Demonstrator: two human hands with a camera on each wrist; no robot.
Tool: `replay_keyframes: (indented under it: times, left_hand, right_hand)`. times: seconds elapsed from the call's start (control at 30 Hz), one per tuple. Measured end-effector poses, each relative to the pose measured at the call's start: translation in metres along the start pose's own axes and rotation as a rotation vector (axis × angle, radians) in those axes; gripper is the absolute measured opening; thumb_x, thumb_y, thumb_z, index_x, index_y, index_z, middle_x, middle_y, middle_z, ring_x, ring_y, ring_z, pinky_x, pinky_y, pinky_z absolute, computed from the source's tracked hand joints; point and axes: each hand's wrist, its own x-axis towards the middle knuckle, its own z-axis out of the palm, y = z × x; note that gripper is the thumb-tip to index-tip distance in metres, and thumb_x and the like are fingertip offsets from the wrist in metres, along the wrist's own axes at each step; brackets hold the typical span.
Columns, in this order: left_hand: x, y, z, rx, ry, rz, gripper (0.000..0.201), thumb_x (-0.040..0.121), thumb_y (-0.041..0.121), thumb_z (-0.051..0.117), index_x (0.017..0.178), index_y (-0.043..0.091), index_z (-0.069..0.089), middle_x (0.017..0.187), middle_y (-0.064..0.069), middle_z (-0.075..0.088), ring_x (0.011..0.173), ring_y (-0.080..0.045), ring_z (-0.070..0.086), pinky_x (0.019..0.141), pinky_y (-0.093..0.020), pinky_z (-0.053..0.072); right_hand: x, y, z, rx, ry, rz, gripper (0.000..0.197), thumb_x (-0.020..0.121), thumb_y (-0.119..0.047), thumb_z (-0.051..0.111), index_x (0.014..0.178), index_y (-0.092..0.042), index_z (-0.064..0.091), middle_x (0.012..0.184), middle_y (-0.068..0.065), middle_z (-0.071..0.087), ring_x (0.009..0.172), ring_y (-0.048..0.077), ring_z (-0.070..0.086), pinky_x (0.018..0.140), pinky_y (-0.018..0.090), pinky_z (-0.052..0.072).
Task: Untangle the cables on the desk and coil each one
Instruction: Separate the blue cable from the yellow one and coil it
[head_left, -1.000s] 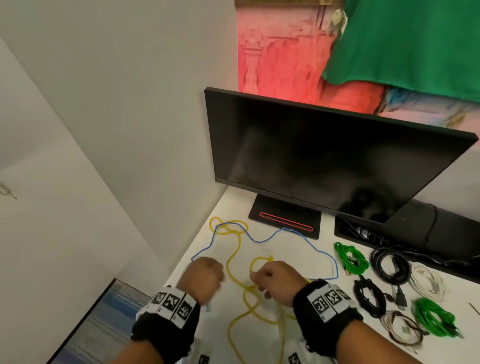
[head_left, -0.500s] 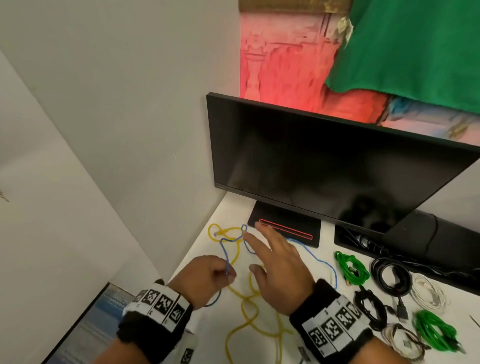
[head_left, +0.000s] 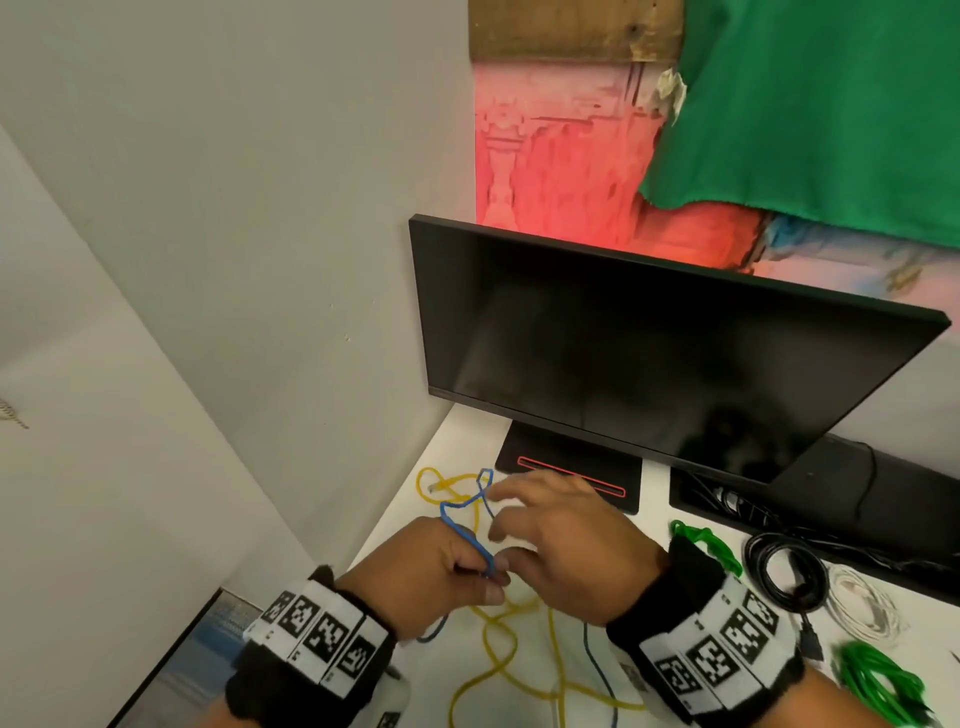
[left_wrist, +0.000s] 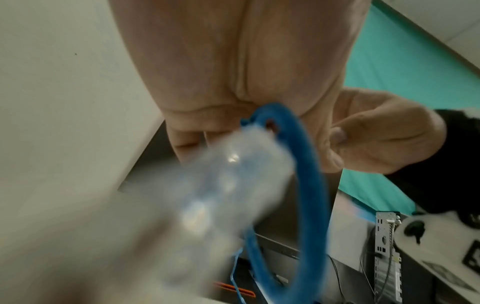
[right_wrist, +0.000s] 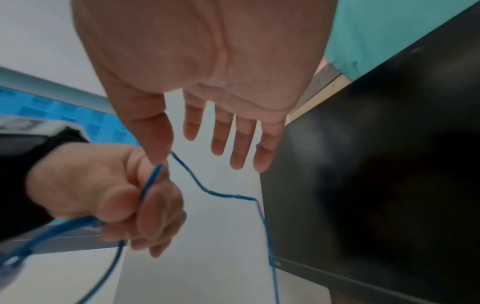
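Note:
A thin blue cable (head_left: 457, 525) rises in a loop from my left hand (head_left: 483, 577), which grips it in curled fingers above the white desk (head_left: 457, 441). In the left wrist view the blue cable (left_wrist: 309, 185) arcs out of the palm beside its blurred clear connector (left_wrist: 228, 174). My right hand (head_left: 540, 530) hovers just right of it, fingers straight and spread. In the right wrist view its thumb touches the blue cable (right_wrist: 226, 195) by my left hand (right_wrist: 103, 195). A yellow cable (head_left: 498, 654) lies in loose loops on the desk under both hands.
A black monitor (head_left: 649, 364) on its stand (head_left: 566, 473) fills the back of the desk. To the right lie coiled cables: green (head_left: 706, 545), black (head_left: 784, 571), white (head_left: 862, 608), another green (head_left: 878, 680). A wall borders the desk's left edge.
My right hand opened from a fist, reached forward, then drew back beside my left hand. My left hand lifted the blue cable off the desk into a raised loop.

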Motion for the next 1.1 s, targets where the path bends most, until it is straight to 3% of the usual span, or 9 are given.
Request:
replay_keyframes:
  times: [0.17, 0.33, 0.43, 0.53, 0.6, 0.73, 0.87, 1.0, 1.1]
  left_hand:
    - [0.004, 0.003, 0.004, 0.055, -0.07, 0.024, 0.01, 0.086, 0.023, 0.072, 0.091, 0.017, 0.079, 0.089, 0.008, 0.073, 0.087, -0.005, 0.065, 0.083, -0.023, 0.049]
    - [0.004, 0.0, 0.009, -0.003, -0.035, 0.014, 0.013, 0.081, 0.029, 0.075, 0.093, 0.035, 0.076, 0.08, 0.025, 0.068, 0.089, 0.008, 0.059, 0.077, -0.002, 0.038]
    - [0.005, -0.011, 0.007, -0.116, 0.074, -0.069, 0.026, 0.075, 0.032, 0.081, 0.094, 0.048, 0.073, 0.088, 0.022, 0.068, 0.086, 0.006, 0.06, 0.077, -0.007, 0.043]
    - [0.007, -0.032, 0.007, -0.051, 0.068, -0.274, 0.03, 0.077, 0.03, 0.08, 0.104, 0.036, 0.067, 0.097, 0.011, 0.067, 0.08, -0.002, 0.065, 0.075, -0.018, 0.052]
    - [0.005, -0.04, 0.012, -0.132, 0.05, -0.354, 0.01, 0.084, 0.032, 0.073, 0.086, 0.022, 0.072, 0.081, 0.004, 0.072, 0.07, -0.009, 0.067, 0.07, -0.031, 0.056]
    - [0.002, -0.039, 0.029, -0.536, 0.032, -0.403, 0.054, 0.078, 0.059, 0.063, 0.091, 0.007, 0.072, 0.084, -0.007, 0.071, 0.074, -0.02, 0.066, 0.063, -0.027, 0.05]
    - [0.007, -0.025, 0.033, -0.826, -0.035, -0.449, 0.064, 0.089, 0.06, 0.048, 0.088, 0.0, 0.072, 0.086, -0.023, 0.068, 0.073, -0.033, 0.067, 0.062, -0.031, 0.052]
    - [0.01, -0.019, 0.017, -1.207, 0.195, -0.361, 0.058, 0.078, 0.053, 0.048, 0.088, -0.001, 0.067, 0.079, -0.026, 0.063, 0.066, -0.035, 0.064, 0.058, -0.034, 0.048]
    - [0.005, -0.02, 0.008, -1.256, 0.213, -0.278, 0.054, 0.084, 0.055, 0.05, 0.084, 0.004, 0.068, 0.081, -0.024, 0.064, 0.072, -0.036, 0.065, 0.065, -0.037, 0.05]
  right_hand:
    - [-0.005, -0.01, -0.001, 0.063, -0.036, -0.096, 0.057, 0.088, -0.03, 0.051, 0.141, -0.044, 0.036, 0.147, -0.017, 0.043, 0.137, 0.012, 0.034, 0.107, 0.032, 0.03]
    - [-0.003, 0.0, -0.008, -0.129, -0.04, 0.043, 0.026, 0.093, -0.047, 0.052, 0.109, -0.032, 0.065, 0.112, -0.012, 0.055, 0.111, 0.017, 0.045, 0.09, 0.036, 0.036]
    - [-0.007, 0.004, -0.002, -0.197, -0.106, 0.089, 0.028, 0.091, -0.055, 0.053, 0.092, -0.028, 0.063, 0.092, -0.01, 0.047, 0.099, 0.019, 0.049, 0.077, 0.033, 0.032]
    - [-0.011, 0.01, -0.001, -0.06, -0.059, 0.215, 0.033, 0.091, -0.058, 0.054, 0.079, -0.028, 0.057, 0.083, -0.011, 0.047, 0.087, 0.015, 0.054, 0.07, 0.03, 0.036]
    - [-0.017, 0.018, 0.0, 0.025, 0.067, 0.271, 0.033, 0.092, -0.057, 0.053, 0.08, -0.027, 0.06, 0.084, -0.011, 0.053, 0.082, 0.012, 0.055, 0.072, 0.031, 0.044]
    - [-0.028, 0.023, 0.009, 0.122, 0.32, 0.332, 0.027, 0.095, -0.047, 0.057, 0.086, -0.026, 0.07, 0.083, -0.011, 0.059, 0.076, 0.011, 0.058, 0.069, 0.029, 0.047]
    - [-0.03, 0.022, 0.017, 0.147, 0.431, 0.384, 0.02, 0.094, -0.039, 0.062, 0.085, -0.024, 0.072, 0.079, -0.014, 0.056, 0.072, 0.008, 0.055, 0.066, 0.025, 0.044]
    - [-0.037, 0.023, 0.018, 0.144, 0.367, 0.391, 0.015, 0.09, -0.026, 0.059, 0.096, -0.024, 0.073, 0.091, -0.007, 0.065, 0.079, 0.014, 0.064, 0.07, 0.027, 0.05]
    - [-0.042, 0.026, 0.019, 0.177, 0.139, 0.42, 0.041, 0.083, -0.022, 0.047, 0.119, -0.027, 0.066, 0.111, -0.009, 0.061, 0.1, 0.013, 0.061, 0.086, 0.026, 0.049]
